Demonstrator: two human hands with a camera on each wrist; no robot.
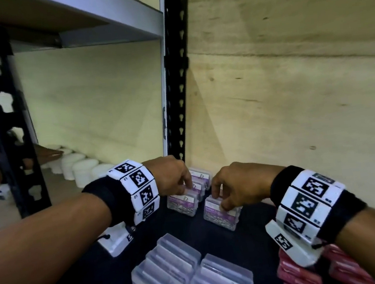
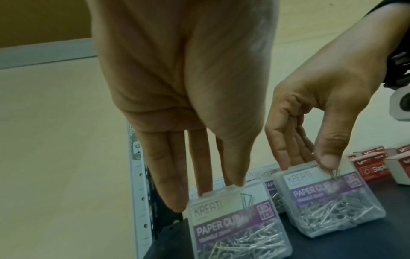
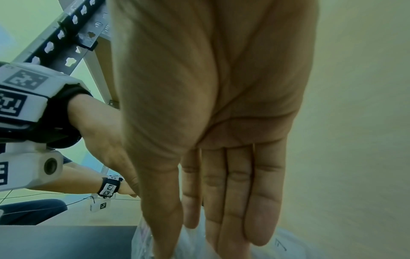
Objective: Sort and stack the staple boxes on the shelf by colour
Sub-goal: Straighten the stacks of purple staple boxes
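Both hands [image 1: 231,187] pinching upright purple-labelled boxes [image 2: 328,198], seemingly label-forward.

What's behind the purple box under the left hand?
More purple boxes stand in a row behind the purple box that the left hand pinches. The hand covers part of the row.
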